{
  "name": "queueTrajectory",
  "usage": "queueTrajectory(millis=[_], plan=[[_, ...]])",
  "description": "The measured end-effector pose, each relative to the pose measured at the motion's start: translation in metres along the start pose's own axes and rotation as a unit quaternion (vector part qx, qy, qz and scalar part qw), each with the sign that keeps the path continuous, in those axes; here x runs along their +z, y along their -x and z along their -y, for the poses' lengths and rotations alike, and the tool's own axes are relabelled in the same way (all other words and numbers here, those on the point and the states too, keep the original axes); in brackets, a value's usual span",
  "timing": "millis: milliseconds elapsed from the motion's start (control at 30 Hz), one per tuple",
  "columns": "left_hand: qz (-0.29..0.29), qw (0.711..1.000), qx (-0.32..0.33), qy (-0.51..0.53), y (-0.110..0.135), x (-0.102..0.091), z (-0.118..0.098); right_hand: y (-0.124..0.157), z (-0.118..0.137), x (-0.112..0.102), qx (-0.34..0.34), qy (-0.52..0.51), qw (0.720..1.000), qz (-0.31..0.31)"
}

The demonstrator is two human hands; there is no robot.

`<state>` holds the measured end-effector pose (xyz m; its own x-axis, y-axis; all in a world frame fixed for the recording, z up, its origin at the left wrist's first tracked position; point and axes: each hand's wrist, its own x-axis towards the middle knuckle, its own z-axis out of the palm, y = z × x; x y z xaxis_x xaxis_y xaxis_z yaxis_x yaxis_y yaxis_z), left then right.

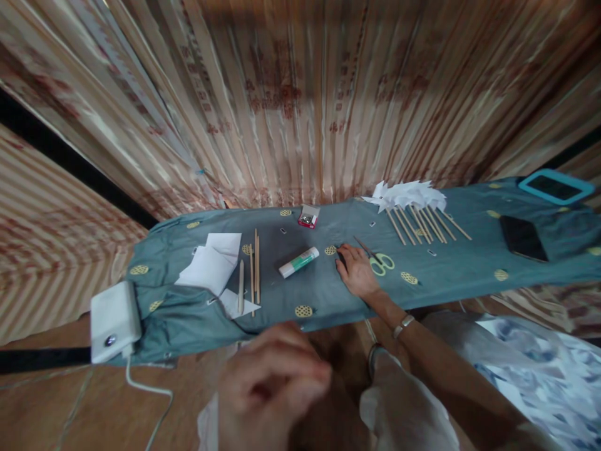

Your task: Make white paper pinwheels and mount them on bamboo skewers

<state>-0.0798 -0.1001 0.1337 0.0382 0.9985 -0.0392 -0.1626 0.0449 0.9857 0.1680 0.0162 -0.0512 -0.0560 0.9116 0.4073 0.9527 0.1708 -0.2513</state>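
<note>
My right hand (pixel 357 273) reaches onto the teal cloth-covered board (pixel 451 275). Its fingers are bent over a small dark thing I cannot make out. Green-handled scissors (pixel 381 263) lie just right of that hand and a white glue stick (pixel 298 262) lies just left of it. My left hand (pixel 270 385) hovers low in front of the board, blurred by motion, fingers curled. Loose wooden sticks (pixel 253 272) and white paper sheets (pixel 211 266) lie on the board's left part.
Several paper flags on sticks (pixel 413 210) lie at the back right. A small red box (pixel 308 217) sits at the back edge. A black phone (pixel 523 238) and a blue-cased tablet (pixel 556 186) lie far right. A white box with a cable (pixel 114 321) sits at the left end.
</note>
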Motion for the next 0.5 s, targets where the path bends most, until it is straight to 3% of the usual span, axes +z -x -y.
queueTrajectory(millis=[167,233,300,400,500], plan=[[-0.104,0.976,0.099,-0.164,-0.074,-0.037,0.05,0.0,-0.001,0.0,-0.009,0.002,1.0,-0.003],[-0.157,0.944,0.134,-0.258,-0.099,-0.065,0.069,0.0,-0.001,0.001,-0.01,-0.003,1.0,-0.007],[-0.193,0.894,0.179,-0.364,-0.119,-0.094,0.085,0.001,-0.001,0.001,-0.01,-0.007,1.0,-0.01],[-0.204,0.837,0.205,-0.464,-0.139,-0.131,0.103,0.001,0.0,0.001,-0.01,-0.006,1.0,-0.01],[-0.18,0.818,0.197,-0.509,-0.151,-0.154,0.115,0.001,0.0,0.0,-0.009,-0.003,1.0,-0.009]])
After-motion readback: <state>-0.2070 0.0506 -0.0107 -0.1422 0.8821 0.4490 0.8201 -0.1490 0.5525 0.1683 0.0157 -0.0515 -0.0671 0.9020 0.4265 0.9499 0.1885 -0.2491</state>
